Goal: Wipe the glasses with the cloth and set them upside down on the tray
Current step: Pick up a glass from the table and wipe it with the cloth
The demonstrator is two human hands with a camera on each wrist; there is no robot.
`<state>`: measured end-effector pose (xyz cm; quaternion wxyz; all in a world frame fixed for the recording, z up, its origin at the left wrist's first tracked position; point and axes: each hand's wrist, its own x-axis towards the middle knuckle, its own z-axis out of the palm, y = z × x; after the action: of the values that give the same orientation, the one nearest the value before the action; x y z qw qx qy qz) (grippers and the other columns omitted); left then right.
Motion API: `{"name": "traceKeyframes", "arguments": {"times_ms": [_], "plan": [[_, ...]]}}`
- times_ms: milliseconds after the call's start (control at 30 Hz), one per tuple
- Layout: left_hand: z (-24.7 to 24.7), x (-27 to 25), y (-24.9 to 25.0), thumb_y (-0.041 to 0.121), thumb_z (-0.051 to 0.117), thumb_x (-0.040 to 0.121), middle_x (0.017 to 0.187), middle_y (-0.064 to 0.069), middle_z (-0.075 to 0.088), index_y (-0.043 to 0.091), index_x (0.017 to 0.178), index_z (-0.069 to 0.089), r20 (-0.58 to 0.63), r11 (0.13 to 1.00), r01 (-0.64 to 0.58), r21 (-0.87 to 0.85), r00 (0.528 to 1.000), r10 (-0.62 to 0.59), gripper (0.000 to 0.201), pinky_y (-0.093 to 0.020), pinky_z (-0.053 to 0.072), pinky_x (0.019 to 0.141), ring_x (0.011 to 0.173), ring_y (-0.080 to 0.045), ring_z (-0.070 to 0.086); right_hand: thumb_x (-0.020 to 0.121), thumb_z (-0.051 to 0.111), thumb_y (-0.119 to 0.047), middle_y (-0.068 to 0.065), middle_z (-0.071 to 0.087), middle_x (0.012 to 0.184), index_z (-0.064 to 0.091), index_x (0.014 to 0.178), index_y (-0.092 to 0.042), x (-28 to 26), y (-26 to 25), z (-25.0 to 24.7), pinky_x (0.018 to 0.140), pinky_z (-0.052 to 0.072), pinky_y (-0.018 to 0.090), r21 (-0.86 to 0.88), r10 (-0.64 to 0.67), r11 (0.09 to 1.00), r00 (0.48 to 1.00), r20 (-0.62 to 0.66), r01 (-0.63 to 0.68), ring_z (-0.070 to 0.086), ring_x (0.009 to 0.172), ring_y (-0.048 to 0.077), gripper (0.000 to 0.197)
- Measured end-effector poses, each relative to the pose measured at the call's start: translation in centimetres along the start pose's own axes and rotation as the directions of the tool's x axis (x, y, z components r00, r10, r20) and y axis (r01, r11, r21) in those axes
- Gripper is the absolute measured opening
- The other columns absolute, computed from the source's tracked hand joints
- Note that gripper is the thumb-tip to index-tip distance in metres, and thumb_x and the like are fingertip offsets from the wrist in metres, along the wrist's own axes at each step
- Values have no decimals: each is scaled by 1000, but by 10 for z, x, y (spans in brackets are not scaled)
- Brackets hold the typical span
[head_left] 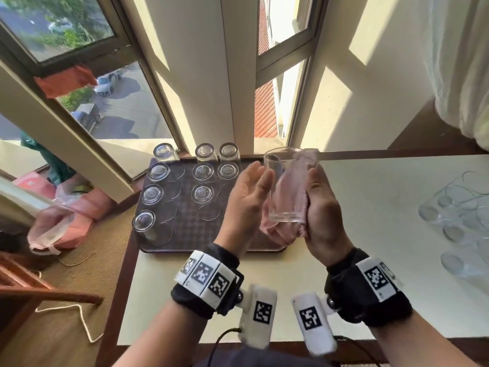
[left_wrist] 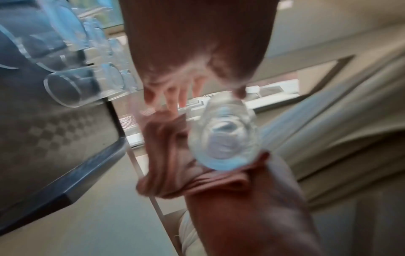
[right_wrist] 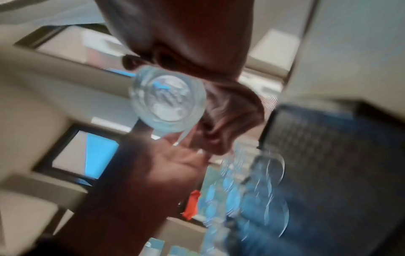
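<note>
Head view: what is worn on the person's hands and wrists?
The left hand and right hand are bare, no gloves or sleeves. Each wrist carries a black strap band with white blocks printed with black square markers, plus a white marker-tagged camera housing. A thin black cable trails from the left unit.

Nine glasses [head_left: 203, 172] are counted upside down on one tray [head_left: 185, 229], one glass [head_left: 287, 186] and one pink cloth [head_left: 284, 230] are held between two hands, and several more glasses [head_left: 460, 213], not countable, are seen at the right.
</note>
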<state>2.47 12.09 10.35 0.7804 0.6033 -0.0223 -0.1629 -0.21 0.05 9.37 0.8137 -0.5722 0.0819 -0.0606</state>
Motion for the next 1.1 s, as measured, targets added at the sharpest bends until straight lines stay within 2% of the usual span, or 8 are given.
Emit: {"name": "traceKeyframes", "arguments": {"times_ms": [100,367,467,567,633,700,833,1100], "plan": [[8,0,-5,31,53,102,147,6,48,16,155,31,-50,999,-25,27,998,27,59,-15,45,99,131,-8,52,105,28,-32,-7,18,164,16,157,-24,5,8,7,123,24,33,-361,-238,903,971,26,232,23,145,-5,54],[3,4,11,40,43,94,126,-7,65,10,137,50,120,994,82,-69,990,-73,53,-27,59,84,109,-16,69,104,31,-39,24,48,145,36,149,-8,9,-10,-5,102,50,54,248,107,959,987,119,-134,54,128,37,55],[3,6,10,17,47,103,117,6,60,18,133,49,94,998,-3,-62,996,9,30,-15,55,78,104,-1,67,105,29,-34,12,38,157,28,155,-19,13,-5,0,107,45,55,-161,-147,975,988,51,154,45,139,30,52],[11,7,6,40,66,94,118,11,62,25,124,46,38,1000,-10,-6,999,10,38,-27,56,88,108,-1,66,104,31,-26,2,25,164,20,154,-29,14,6,9,120,29,51,-294,-275,908,954,121,299,29,149,18,51],[12,8,-2,46,79,82,129,-4,66,12,141,44,7,1000,-28,12,1000,28,76,-42,54,99,119,-17,65,103,31,-27,7,37,158,29,153,-24,10,7,10,118,32,51,-106,-147,982,984,102,158,38,145,23,51],[11,5,-2,26,78,84,121,-7,70,7,133,51,57,996,-42,-73,997,46,59,-35,56,94,112,-18,68,106,30,-33,16,52,145,39,149,-12,1,3,9,109,44,50,143,57,987,993,105,-72,52,133,31,49],[1,2,-1,40,79,80,116,-16,60,5,130,52,205,974,-9,-227,977,57,66,-34,56,90,103,-24,66,104,30,-40,16,65,128,55,137,-8,-13,-5,8,96,54,45,486,370,767,907,202,-420,65,114,30,52],[-11,-4,-1,37,79,70,133,5,60,9,141,41,285,952,-241,186,941,182,85,-25,53,93,121,-11,61,107,36,-22,21,71,106,70,109,1,-3,-12,-6,73,61,41,443,533,750,845,37,-492,72,93,33,41]]}}
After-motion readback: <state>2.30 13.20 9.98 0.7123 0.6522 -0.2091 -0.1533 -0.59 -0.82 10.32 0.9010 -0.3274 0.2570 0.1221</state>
